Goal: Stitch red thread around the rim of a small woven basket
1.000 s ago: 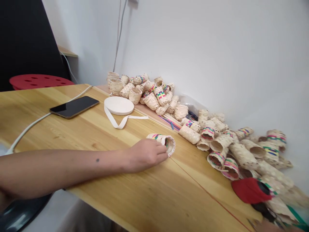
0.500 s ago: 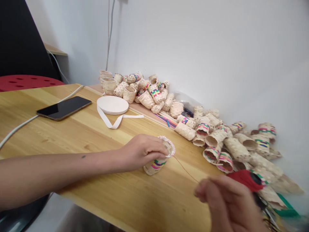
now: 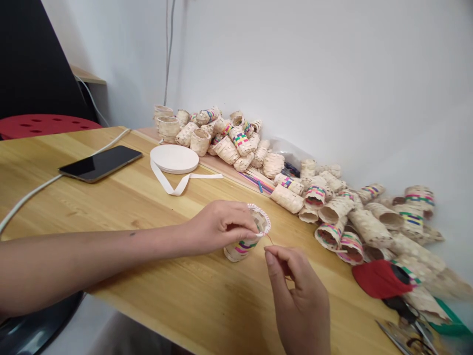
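Wooden table (image 3: pixel 207 301), pale grain, carries all items noted. Nearest the camera, the right hand (image 3: pixel 301 301) is closed in a pinch, thumb and forefinger nipped on a thin red thread (image 3: pixel 269 239) that runs up to the rim of a small woven basket (image 3: pixel 247 242). The basket stands tilted on the table just beyond that hand, mouth upward, with a band of coloured strips near its base. The left hand (image 3: pixel 219 226) grips it from the side, fingers curled over the rim. To the right, near the table edge, lies a red spool (image 3: pixel 379 278) (its far end is dark). Further back, a long pile of woven baskets (image 3: pixel 325 202) runs along the white wall. A roll of white tape (image 3: pixel 173 159), with a loose tail, lies left of the pile. A dark phone (image 3: pixel 100 163) lies beside the roll, screen up.
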Demonstrator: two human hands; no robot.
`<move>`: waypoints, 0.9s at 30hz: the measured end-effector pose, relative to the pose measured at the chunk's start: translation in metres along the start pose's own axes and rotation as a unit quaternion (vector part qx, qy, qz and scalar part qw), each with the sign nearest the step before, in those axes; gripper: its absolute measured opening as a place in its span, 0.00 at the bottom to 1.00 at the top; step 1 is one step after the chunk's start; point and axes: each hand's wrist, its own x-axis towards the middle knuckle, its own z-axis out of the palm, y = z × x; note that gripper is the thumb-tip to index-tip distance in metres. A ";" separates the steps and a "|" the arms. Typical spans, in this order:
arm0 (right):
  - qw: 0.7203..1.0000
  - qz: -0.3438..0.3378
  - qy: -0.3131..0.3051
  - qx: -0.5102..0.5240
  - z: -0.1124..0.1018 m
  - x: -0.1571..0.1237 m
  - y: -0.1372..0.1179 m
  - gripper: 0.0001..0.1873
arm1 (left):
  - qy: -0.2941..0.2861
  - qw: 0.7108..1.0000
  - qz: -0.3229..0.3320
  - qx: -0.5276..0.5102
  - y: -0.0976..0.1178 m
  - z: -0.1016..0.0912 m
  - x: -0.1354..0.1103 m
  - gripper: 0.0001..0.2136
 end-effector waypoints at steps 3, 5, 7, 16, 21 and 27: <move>1.000 -0.001 -0.004 -0.002 0.000 0.000 0.000 0.07 | 0.004 1.000 -0.012 -0.003 0.000 0.000 0.001 0.05; 1.000 0.002 -0.004 0.000 0.000 0.000 0.001 0.07 | -0.001 1.000 -0.013 -0.006 0.001 -0.001 0.001 0.05; 1.000 0.005 -0.003 0.005 0.001 0.001 0.000 0.07 | -0.006 1.000 -0.014 -0.006 0.001 -0.001 0.001 0.06; 1.000 0.023 -0.009 0.013 0.004 0.002 0.000 0.07 | -0.023 0.999 -0.033 0.019 0.005 -0.001 0.001 0.08; 0.999 0.027 -0.015 0.013 0.005 0.001 0.000 0.08 | -0.018 0.999 -0.027 0.016 0.005 -0.001 0.001 0.08; 1.000 0.025 -0.013 0.014 0.005 0.001 0.001 0.08 | -0.020 0.999 -0.033 0.017 0.004 -0.001 0.000 0.08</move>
